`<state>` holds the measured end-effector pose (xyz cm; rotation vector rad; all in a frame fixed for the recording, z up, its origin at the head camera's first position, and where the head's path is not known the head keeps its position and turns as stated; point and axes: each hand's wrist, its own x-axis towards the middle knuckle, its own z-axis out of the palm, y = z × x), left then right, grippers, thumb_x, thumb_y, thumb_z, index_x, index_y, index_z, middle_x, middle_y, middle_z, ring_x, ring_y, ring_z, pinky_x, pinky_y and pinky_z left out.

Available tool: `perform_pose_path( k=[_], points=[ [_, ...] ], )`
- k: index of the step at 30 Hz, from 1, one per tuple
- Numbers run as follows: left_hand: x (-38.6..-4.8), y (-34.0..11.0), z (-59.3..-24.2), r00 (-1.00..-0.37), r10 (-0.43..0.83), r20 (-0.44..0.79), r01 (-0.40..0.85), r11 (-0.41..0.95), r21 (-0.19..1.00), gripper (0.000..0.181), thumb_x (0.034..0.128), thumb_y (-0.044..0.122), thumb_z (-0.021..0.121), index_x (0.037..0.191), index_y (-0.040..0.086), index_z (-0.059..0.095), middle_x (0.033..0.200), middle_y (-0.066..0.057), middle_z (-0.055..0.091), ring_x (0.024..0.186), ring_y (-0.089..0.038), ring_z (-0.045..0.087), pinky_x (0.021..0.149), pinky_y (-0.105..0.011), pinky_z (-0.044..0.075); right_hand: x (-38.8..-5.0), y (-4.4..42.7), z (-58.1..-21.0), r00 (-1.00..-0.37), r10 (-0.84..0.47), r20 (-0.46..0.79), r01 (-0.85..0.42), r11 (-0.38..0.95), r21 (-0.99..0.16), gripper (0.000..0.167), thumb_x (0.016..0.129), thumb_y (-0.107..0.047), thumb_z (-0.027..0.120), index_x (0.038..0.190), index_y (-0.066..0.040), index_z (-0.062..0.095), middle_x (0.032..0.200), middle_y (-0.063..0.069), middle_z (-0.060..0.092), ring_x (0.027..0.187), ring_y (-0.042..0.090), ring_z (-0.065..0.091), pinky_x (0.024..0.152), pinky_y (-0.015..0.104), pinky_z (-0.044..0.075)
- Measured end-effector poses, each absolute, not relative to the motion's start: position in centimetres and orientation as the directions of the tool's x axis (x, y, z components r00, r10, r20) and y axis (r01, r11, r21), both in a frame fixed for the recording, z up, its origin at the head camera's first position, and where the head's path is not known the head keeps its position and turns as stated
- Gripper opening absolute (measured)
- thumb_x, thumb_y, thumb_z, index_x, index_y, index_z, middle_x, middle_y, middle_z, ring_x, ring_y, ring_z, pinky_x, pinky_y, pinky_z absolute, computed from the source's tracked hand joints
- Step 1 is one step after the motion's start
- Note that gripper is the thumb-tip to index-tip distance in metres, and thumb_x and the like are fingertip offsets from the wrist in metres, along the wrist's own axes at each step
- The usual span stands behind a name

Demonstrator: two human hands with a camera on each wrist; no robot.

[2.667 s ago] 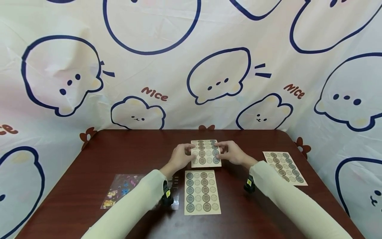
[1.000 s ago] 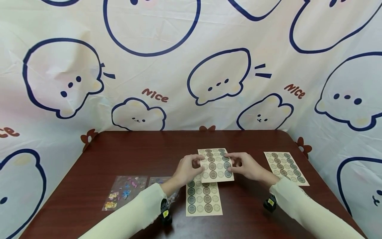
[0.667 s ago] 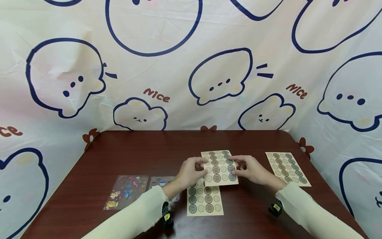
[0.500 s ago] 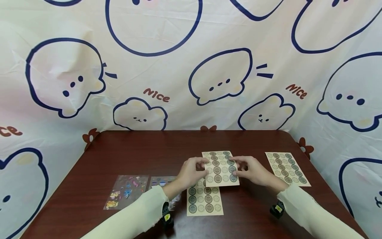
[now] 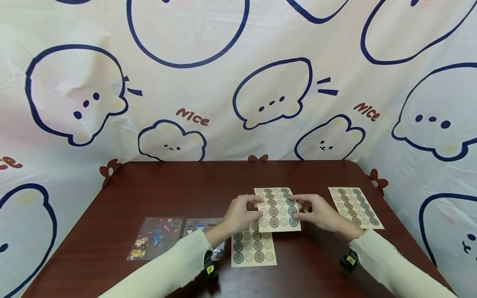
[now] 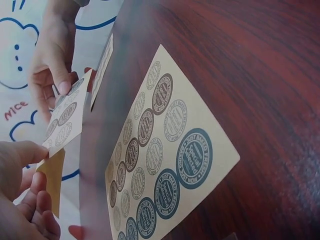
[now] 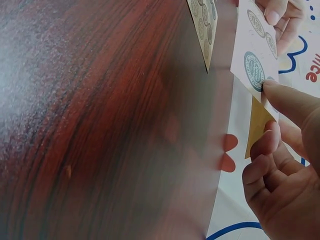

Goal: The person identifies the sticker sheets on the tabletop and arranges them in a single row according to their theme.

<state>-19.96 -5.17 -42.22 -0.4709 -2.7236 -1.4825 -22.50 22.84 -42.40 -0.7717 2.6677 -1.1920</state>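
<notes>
A cream sticker sheet (image 5: 277, 211) with rows of round brown and green labels is held above the table by both hands. My left hand (image 5: 238, 215) pinches its left edge, thumb on the printed face. The right hand (image 5: 318, 213) pinches the opposite edge likewise. Tan paper (image 6: 53, 172) shows under the sheet in both wrist views; I cannot tell whether it is the sheet's back or another sheet. A second sticker sheet (image 5: 253, 250) lies flat below and nearer, its far end hidden by the held one. Its round labels read "Just baked fresh" in the left wrist view.
Another similar sticker sheet (image 5: 355, 208) lies at the table's right side. On the left are a clear sheet of colourful stickers (image 5: 156, 238) and a second clear packet (image 5: 197, 225), partly behind the left forearm. A patterned cloth (image 5: 223, 82) hangs behind the brown table (image 5: 179, 178).
Both hands have moved the held sticker sheet right and toward me, so it now covers the far end of the sheet below in the head view. Over the last half second it barely moves.
</notes>
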Motion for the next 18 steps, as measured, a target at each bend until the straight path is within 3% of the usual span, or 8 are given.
perform_pose_path(
  k=[18],
  points=[
    [-20.0,-4.3,-42.8,-0.943,0.295,0.158,0.292,0.496,0.818,0.032,0.0824,0.007,0.075,0.114,0.008,0.075,0.088,-0.002,0.066,0.082,-0.015,0.058,0.072,-0.022,0.044,-21.8,23.9,-42.6,-0.870,-0.484,0.091,-0.393,0.572,-0.720,0.049,0.087,-0.012,0.079,0.131,0.000,0.063,0.088,0.010,0.058,0.063,0.004,0.047,0.057,0.022,0.041]
  ],
)
